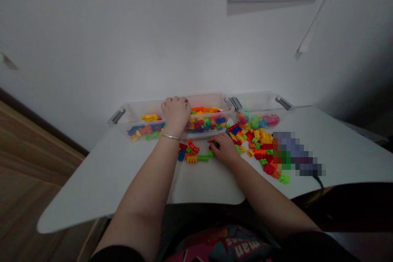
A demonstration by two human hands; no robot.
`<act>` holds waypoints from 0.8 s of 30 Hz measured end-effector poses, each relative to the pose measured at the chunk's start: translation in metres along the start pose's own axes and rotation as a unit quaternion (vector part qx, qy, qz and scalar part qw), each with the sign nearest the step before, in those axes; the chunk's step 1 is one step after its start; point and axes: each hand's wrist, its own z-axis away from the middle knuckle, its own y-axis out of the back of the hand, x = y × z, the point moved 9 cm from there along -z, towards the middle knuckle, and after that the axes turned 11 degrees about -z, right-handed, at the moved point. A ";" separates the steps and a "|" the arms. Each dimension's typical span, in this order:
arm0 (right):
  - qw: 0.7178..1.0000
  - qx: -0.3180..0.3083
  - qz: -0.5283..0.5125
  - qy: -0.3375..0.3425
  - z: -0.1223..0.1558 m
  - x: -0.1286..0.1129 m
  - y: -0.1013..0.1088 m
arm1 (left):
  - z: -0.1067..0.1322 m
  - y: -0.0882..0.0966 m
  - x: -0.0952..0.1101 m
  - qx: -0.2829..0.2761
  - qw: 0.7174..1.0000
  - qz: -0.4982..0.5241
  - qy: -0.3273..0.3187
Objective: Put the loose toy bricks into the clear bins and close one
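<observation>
My left hand (176, 112), with a bracelet at the wrist, is over a clear plastic bin (208, 136) of colourful toy building bricks. Its fingers curl down and away from me, so the fingertips and anything in them are hidden. Lower and to the right, my right hand (225, 147) rests low over the table beside loose bricks. Its fingers are bent together around something small and dark that I cannot make out. Between my forearms lies a small group of bricks, among them a yellow brick (192, 159) and a green brick (203, 158).
Another clear bin (260, 99) at the back right holds a few items, including a pink one (272, 120). A spread of loose bricks (260, 136) covers the table (334, 147) right of my hand. A blurred-out object (294, 151) with a dark cable lies there. A wall stands behind.
</observation>
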 end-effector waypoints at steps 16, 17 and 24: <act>1.000 0.005 0.014 0.005 0.000 -0.001 -0.001 | 0.151 -0.060 -0.003 -0.201 0.978 -0.051 0.011; 1.000 0.003 0.016 0.003 0.000 -0.001 -0.001 | 0.156 -0.068 -0.004 -0.222 0.974 -0.047 0.016; 1.000 -0.011 0.002 0.013 0.000 -0.006 -0.002 | 0.159 -0.079 0.007 -0.189 0.982 0.003 -0.006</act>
